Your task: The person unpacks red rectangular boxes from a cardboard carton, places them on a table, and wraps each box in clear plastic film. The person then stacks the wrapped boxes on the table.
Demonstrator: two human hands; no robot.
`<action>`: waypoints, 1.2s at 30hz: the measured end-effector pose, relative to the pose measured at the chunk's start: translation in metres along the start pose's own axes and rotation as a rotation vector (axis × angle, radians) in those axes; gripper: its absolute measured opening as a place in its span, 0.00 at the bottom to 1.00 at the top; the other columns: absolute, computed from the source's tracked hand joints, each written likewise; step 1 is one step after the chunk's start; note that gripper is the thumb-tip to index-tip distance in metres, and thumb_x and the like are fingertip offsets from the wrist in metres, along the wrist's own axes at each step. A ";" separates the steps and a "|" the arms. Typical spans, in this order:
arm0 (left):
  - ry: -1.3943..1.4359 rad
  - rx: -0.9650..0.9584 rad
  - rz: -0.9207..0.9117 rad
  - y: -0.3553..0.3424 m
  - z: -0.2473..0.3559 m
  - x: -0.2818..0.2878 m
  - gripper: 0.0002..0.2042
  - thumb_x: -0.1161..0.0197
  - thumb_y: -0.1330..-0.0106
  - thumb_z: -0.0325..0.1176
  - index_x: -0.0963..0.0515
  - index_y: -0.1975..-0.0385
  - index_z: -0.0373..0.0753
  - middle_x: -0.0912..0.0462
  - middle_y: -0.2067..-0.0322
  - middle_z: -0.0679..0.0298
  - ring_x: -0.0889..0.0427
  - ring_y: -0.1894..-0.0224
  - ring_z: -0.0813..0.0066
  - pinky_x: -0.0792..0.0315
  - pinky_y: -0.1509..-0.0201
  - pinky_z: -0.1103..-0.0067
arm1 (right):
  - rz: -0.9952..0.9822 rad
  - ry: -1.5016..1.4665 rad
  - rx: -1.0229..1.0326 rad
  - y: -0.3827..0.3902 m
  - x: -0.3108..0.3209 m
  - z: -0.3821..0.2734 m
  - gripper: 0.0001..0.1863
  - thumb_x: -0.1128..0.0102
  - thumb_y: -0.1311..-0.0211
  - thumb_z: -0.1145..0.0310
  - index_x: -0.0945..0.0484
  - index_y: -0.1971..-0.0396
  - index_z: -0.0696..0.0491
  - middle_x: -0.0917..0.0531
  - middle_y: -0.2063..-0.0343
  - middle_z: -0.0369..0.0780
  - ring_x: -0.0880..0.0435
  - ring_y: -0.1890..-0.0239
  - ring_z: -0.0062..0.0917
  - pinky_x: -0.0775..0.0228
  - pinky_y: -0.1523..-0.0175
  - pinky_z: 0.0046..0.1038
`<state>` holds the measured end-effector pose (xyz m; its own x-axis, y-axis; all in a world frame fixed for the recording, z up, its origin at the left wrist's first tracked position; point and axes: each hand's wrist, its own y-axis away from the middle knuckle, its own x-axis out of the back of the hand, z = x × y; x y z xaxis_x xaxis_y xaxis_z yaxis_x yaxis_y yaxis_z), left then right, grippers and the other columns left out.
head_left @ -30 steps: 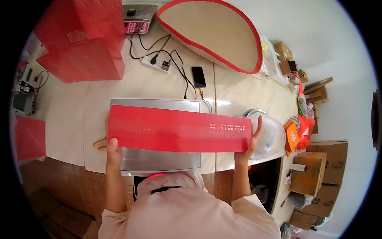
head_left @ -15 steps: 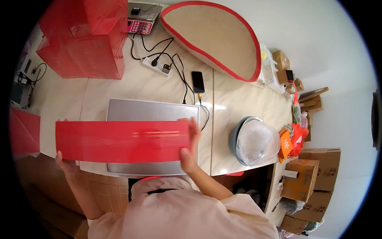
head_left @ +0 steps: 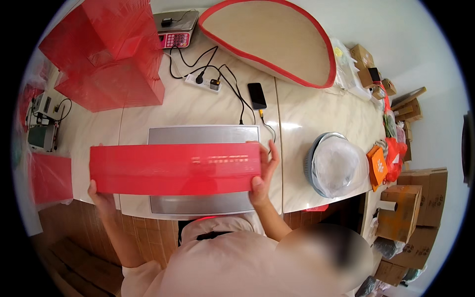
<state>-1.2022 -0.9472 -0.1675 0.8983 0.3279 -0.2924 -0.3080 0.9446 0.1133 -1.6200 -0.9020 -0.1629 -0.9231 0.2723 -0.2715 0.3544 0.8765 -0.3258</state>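
A long, glossy red box (head_left: 173,168) is held level between my two hands over a flat grey metal panel (head_left: 203,133) on the table. The panel shows beyond both long sides of the box. My left hand (head_left: 101,198) grips the left end, its thumb at the near edge and its fingers mostly hidden by the box. At the right end my right hand (head_left: 264,175) presses its thumb on the near corner, with fingers wrapped round the end and far corner. Pale lettering runs along the right half of the upper face.
Film-wrapped red boxes (head_left: 109,69) stack at the far left, beside a scale (head_left: 175,29). A power strip (head_left: 203,83) with cables and a phone (head_left: 257,95) lie beyond the panel. A plastic-lined basin (head_left: 309,166) stands right; a red-rimmed beige round piece (head_left: 272,39) is behind.
The view has shifted, so the table and its things sit further right in the picture. Both hands still hold the red box over the panel, and its lettering shows more clearly.
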 end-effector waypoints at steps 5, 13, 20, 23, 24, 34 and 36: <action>-0.085 0.020 -0.298 0.008 -0.027 -0.051 0.32 0.54 0.33 0.52 0.39 0.36 0.36 0.34 0.38 0.62 0.35 0.36 0.69 0.44 0.34 0.68 | 0.142 0.080 -0.041 0.003 0.039 -0.025 0.53 0.41 0.51 0.41 0.56 0.33 0.55 0.35 0.42 0.50 0.35 0.38 0.36 0.46 0.34 0.36; 0.144 0.195 -0.251 -0.004 -0.023 -0.073 0.35 0.60 0.33 0.62 0.38 0.36 0.40 0.34 0.38 0.64 0.33 0.38 0.68 0.41 0.35 0.67 | 0.159 0.059 -0.099 0.008 0.023 -0.026 0.50 0.43 0.52 0.40 0.47 0.36 0.57 0.37 0.40 0.47 0.36 0.37 0.34 0.45 0.34 0.37; -0.122 0.447 0.245 -0.014 -0.093 0.078 0.21 0.47 0.41 0.59 0.26 0.68 0.45 0.21 0.68 0.70 0.24 0.58 0.75 0.35 0.48 0.69 | -0.078 0.101 -0.051 0.020 -0.083 0.006 0.49 0.47 0.47 0.38 0.49 0.35 0.59 0.39 0.39 0.44 0.40 0.36 0.31 0.49 0.34 0.34; 0.224 0.693 0.171 0.003 -0.083 0.096 0.20 0.46 0.43 0.60 0.27 0.77 0.48 0.23 0.74 0.69 0.25 0.63 0.78 0.35 0.50 0.71 | -0.171 0.060 -0.063 0.017 -0.107 0.014 0.48 0.47 0.46 0.40 0.50 0.35 0.59 0.41 0.38 0.44 0.40 0.36 0.32 0.50 0.33 0.34; 0.221 0.652 0.179 0.004 -0.082 0.101 0.20 0.47 0.42 0.60 0.27 0.76 0.48 0.23 0.75 0.70 0.25 0.64 0.78 0.35 0.50 0.71 | -0.186 0.052 -0.064 0.015 -0.110 0.019 0.48 0.46 0.45 0.41 0.51 0.35 0.59 0.41 0.38 0.44 0.40 0.36 0.32 0.50 0.33 0.34; 0.142 0.061 0.288 -0.001 0.057 0.050 0.16 0.53 0.33 0.53 0.28 0.66 0.47 0.23 0.64 0.70 0.25 0.59 0.77 0.35 0.46 0.74 | -0.807 0.806 0.348 -0.020 -0.067 -0.047 0.52 0.25 0.63 0.53 0.42 0.37 0.56 0.36 0.42 0.50 0.37 0.40 0.44 0.51 0.34 0.48; 0.113 0.003 0.130 -0.002 0.083 0.021 0.14 0.52 0.32 0.49 0.30 0.64 0.45 0.23 0.62 0.67 0.28 0.54 0.77 0.39 0.43 0.74 | -0.827 0.899 0.380 -0.022 -0.065 -0.054 0.56 0.23 0.67 0.53 0.43 0.37 0.57 0.35 0.43 0.50 0.35 0.42 0.45 0.51 0.35 0.51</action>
<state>-1.1565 -0.9436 -0.0952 0.8100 0.4469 -0.3798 -0.4184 0.8941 0.1597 -1.5758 -0.9174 -0.0896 -0.6106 0.0047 0.7919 -0.4886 0.7848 -0.3813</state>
